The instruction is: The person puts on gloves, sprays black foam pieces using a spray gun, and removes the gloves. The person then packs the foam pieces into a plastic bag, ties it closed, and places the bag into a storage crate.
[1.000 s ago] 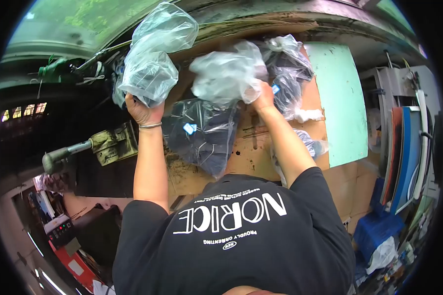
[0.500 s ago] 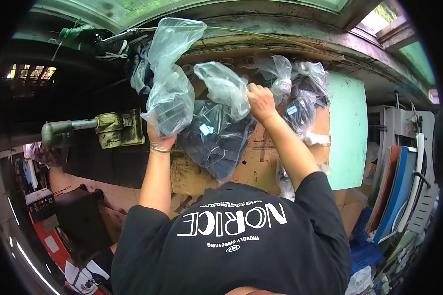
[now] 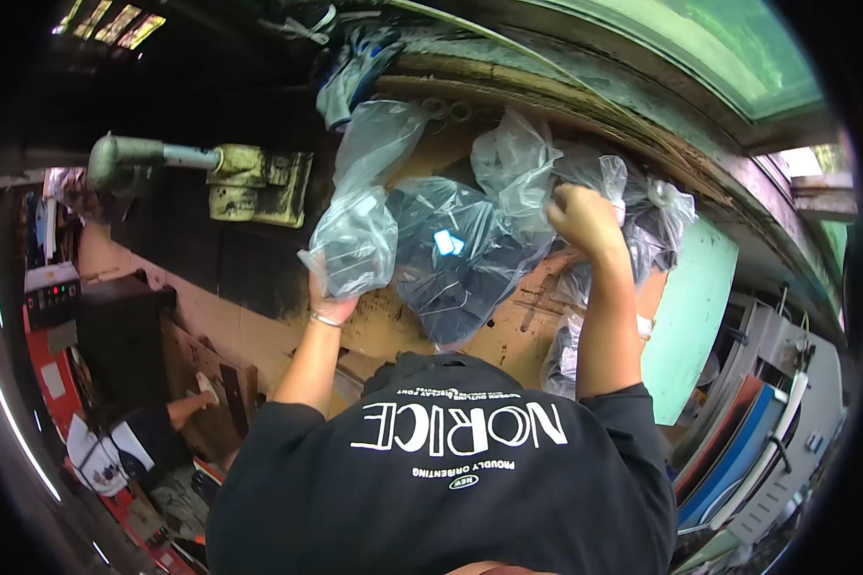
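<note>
A clear plastic bag (image 3: 355,240) hangs loosely over the fingers of my left hand (image 3: 334,305), which holds it near its lower end; the plastic partly hides the fingers. Beside it lies a larger clear bag with dark contents (image 3: 470,273) and a small white-and-blue label (image 3: 445,242). At that bag's gathered upper end, my right hand (image 3: 585,220) is closed in a fist on the crumpled plastic (image 3: 516,163). What the dark contents are, I cannot make out.
More tied clear bags (image 3: 666,206) crowd the right side, by a pale green board (image 3: 695,316). Brown cardboard (image 3: 518,331) covers the work surface. A glove (image 3: 350,81) lies at the back, and a grimy pipe fitting (image 3: 254,182) stands left. Another person's arm (image 3: 192,407) shows lower left.
The camera view has turned. My right hand has moved right with the filled bag's gathered end. The loose bag at my left hand, tall before, has sagged lower.
</note>
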{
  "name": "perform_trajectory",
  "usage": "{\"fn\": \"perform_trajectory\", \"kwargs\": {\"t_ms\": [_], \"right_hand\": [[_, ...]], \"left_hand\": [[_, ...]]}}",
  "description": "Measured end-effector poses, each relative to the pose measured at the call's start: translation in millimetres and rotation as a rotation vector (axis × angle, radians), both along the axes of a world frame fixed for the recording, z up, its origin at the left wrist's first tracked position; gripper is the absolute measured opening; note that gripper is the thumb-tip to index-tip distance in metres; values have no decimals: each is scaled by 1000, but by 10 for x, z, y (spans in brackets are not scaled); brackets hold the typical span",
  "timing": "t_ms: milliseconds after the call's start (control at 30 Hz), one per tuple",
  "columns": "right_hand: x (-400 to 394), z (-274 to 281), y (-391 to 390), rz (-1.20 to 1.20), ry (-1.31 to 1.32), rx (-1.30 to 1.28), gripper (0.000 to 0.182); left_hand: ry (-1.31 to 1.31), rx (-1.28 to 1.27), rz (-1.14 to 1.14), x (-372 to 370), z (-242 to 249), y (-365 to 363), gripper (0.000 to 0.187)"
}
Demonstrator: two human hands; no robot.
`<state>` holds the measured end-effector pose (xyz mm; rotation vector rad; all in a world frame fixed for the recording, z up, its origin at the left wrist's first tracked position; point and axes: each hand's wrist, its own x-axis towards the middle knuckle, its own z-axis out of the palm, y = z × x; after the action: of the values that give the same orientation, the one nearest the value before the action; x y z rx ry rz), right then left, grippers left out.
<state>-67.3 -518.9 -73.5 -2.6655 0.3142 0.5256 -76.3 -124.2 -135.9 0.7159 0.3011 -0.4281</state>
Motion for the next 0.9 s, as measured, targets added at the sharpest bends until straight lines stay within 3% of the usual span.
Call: {"fn": "perform_trajectory", "kwargs": {"t_ms": [67,133,167,200,267,367,467,500,533,600,633,700,800,833,867,900], "right_hand": [[15,173,243,-68,-457,245,37],[202,-52,413,171,-647,473,36],[263,-191,458,147,-483,530,37],[331,-550,407,175,-507,351,37],[417,-902,166,114,5,110,44],[248,-1378,-235,25,240,355,54],[78,-1351,-175,0,297,443,62],[63,-1074,-59,-50,348,433,67],[-7,-1011,23,-114,339,615,71],[-157,-1027,227,-539,382,1093,74],[-236,-1096,279,-663,373,1279,73],[-287,-1158,363,-907,335,1652,73],[-240,-1068,311,-982,-38,1766,69],[-247,-1214,159,-868,31,2048,68],[-211,-1192,124,-862,-63,2130,70],[-158,-1164,111,-890,-181,2100,68]], "left_hand": [[48,-18,24,-4,47,-78,67],[88,-1,32,31,-106,-43,60],[109,4,30,38,-159,-13,57],[97,29,27,32,-159,10,55],[78,74,19,-3,-169,36,51],[158,124,-47,-171,-289,165,54],[241,90,-98,-490,-538,192,58],[281,87,-103,-540,-458,62,62],[292,1,-122,-571,-465,-54,62],[306,-166,-158,-596,-492,-261,63],[327,-129,-97,-587,-683,-320,65],[337,-196,-108,-480,-578,-480,68],[343,-220,-105,-387,-558,-708,69],[328,-230,-113,-337,-485,-816,69],[310,-243,-127,-262,-411,-938,69],[269,-209,-174,-199,-398,-1045,79]]}}
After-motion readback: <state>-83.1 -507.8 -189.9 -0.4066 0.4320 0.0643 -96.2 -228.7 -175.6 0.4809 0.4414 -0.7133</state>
